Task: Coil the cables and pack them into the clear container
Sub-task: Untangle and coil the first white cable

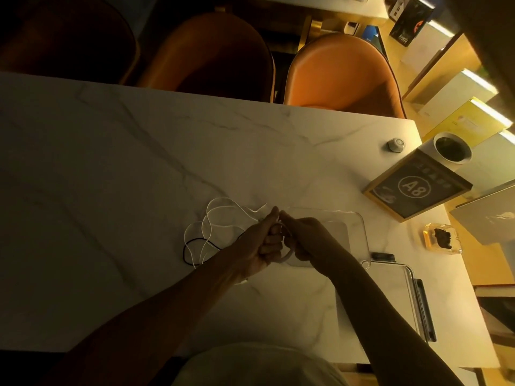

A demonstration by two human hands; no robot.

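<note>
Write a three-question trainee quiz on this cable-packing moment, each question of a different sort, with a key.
1. True or false: the left hand and the right hand both grip the same coiled white cable.
2. Multiple choice: the loose thin black cable lies (A) inside the clear plastic container, (B) on the white marble table to the left of the hands, (C) on the orange leather chair.
3. Fill in: the framed dark sign at the right of the table reads ___.

Key: 1 true; 2 B; 3 A8.
</note>
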